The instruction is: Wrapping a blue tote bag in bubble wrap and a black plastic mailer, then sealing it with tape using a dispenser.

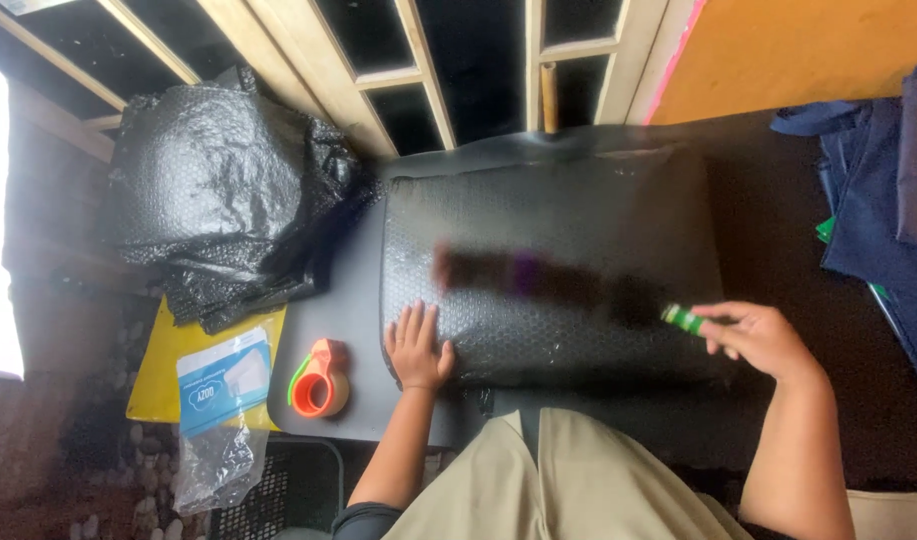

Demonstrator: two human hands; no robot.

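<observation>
Both of your hands are busy: your left hand (416,348) lies flat, fingers spread, on the near-left corner of the black bubble-wrap sheet (548,270) spread over the surface (343,300), while your right hand (758,338) pinches a small green tube (683,319) at the sheet's right edge. Keep the sheet pinned flat and the tube steady.

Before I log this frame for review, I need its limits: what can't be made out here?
Head view only:
- Long dark object on the black bubble wrap sheet: smeared by motion blur, kind unreadable.
- Small green item in the right hand: mostly hidden by the fingers.
- Blue fabric: cut off by the right edge.
- Left hand lies flat, covering the wrap beneath.
</observation>
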